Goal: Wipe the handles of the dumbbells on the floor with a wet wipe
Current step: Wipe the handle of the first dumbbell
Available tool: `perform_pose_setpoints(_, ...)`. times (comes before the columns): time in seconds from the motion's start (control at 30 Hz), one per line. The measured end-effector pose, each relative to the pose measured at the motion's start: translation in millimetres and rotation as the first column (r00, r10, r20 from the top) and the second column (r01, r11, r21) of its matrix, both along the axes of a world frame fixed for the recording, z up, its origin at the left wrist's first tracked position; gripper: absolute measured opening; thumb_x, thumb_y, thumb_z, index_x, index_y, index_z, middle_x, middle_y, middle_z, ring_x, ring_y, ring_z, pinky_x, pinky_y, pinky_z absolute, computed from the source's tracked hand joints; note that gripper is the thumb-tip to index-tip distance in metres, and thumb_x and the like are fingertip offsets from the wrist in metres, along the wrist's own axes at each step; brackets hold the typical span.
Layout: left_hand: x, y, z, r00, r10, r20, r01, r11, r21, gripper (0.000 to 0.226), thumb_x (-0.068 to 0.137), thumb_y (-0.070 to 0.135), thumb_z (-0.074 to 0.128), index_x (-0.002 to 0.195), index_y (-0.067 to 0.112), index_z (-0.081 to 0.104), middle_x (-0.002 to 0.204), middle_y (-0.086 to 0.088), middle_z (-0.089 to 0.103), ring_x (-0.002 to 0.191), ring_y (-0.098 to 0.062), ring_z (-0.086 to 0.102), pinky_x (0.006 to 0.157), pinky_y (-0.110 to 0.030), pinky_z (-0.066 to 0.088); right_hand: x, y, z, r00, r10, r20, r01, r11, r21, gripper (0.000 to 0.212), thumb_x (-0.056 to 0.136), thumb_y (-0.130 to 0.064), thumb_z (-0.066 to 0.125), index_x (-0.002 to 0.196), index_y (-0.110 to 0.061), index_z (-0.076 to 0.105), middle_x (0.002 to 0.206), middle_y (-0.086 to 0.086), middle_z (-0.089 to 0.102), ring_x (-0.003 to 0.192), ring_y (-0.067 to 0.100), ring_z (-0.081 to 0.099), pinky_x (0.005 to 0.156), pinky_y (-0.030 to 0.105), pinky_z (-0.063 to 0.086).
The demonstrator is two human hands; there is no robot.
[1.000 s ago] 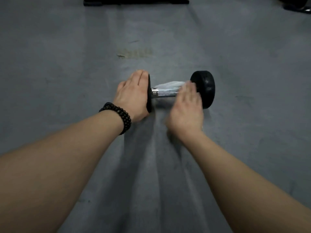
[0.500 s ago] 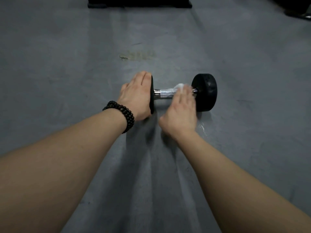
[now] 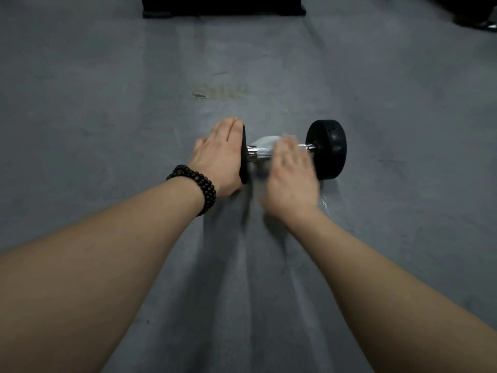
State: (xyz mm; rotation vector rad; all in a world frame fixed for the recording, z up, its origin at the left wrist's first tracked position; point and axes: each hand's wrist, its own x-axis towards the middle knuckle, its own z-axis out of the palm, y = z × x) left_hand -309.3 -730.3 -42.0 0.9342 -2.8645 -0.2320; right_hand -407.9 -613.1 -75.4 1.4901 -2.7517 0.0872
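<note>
In the head view, a black round-ended dumbbell with a shiny chrome metal handle (image 3: 294, 150) lay on its side on the grey concrete floor (image 3: 107, 103), near the middle of the picture. The left hand (image 3: 217, 157) rested against the dumbbell's left black weight head (image 3: 244, 154), its fingers straight and together over the outer face of that head, pointing away from the person; it gripped nothing. A string of dark round beads worn as a bracelet (image 3: 197, 187) circled the wrist just behind that hand. The right hand (image 3: 291, 176) lay over the chrome bar between the two heads, somewhat blurred, with a crumpled white wet wipe (image 3: 265, 144) pressed under its fingers against the bar; the wipe stuck out on the far left side of the fingers, close to the left head. Whether the thumb curled under the bar could not be told, though the fingers bent down over the wipe and bar. The dumbbell's right black weight head (image 3: 328, 149) stood free, just right of that hand, touching the floor. A small shiny wet patch (image 3: 324, 204) showed on the floor on the near side of the right head. Beyond the dumbbell a faded scuff mark (image 3: 220, 91) marked the floor, and farther off still a dark flat base of some object (image 3: 223, 6) crossed the top edge.
</note>
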Motion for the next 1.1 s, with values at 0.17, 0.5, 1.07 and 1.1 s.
perform_pose_setpoints(0.17,0,1,-1,1.0,0.02,-0.011,-0.02,1.0,0.003,0.108,0.066,0.021,0.083,0.151,0.013,0.017,0.158,-0.002,0.016,0.146,-0.021,0.018,0.111,-0.045,0.028,8,-2,4,0.986,-0.147,0.079,0.149,0.989,-0.022,0.096,0.084,-0.032,0.056,0.154,0.0,-0.001,0.164,0.017,-0.002,0.151,0.028,-0.007,0.122,0.041,0.0)
perform_pose_setpoints(0.5,1,1,-1,1.0,-0.007,-0.006,0.007,1.0,-0.008,0.11,0.063,0.025,0.085,0.15,0.013,0.018,0.156,-0.002,0.018,0.145,-0.021,0.021,0.108,-0.045,0.031,1,11,18,0.978,-0.203,-0.057,0.208,0.971,0.117,0.093,0.085,-0.039,0.046,0.153,0.004,-0.001,0.164,0.017,0.0,0.151,0.028,-0.012,0.119,0.048,-0.014)
perform_pose_setpoints(1.07,-2,2,2,0.999,0.035,0.011,-0.034,0.999,-0.036,0.107,0.067,0.034,0.083,0.15,0.014,0.018,0.157,-0.001,0.021,0.145,-0.019,0.021,0.106,-0.044,0.032,25,-13,14,0.988,0.121,0.097,-0.12,0.993,-0.016,0.097,0.083,-0.034,0.057,0.155,-0.001,0.0,0.164,0.014,0.0,0.151,0.025,-0.01,0.122,0.041,-0.007)
perform_pose_setpoints(1.1,-4,-1,6,0.999,0.037,0.038,-0.036,0.999,-0.027,0.113,0.062,0.039,0.087,0.149,0.013,0.019,0.156,-0.002,0.023,0.144,-0.02,0.024,0.105,-0.045,0.031,18,-12,13,0.991,0.126,0.042,-0.126,0.992,0.006,0.093,0.086,-0.033,0.053,0.155,-0.002,-0.001,0.164,0.014,-0.001,0.151,0.025,-0.01,0.121,0.041,-0.008)
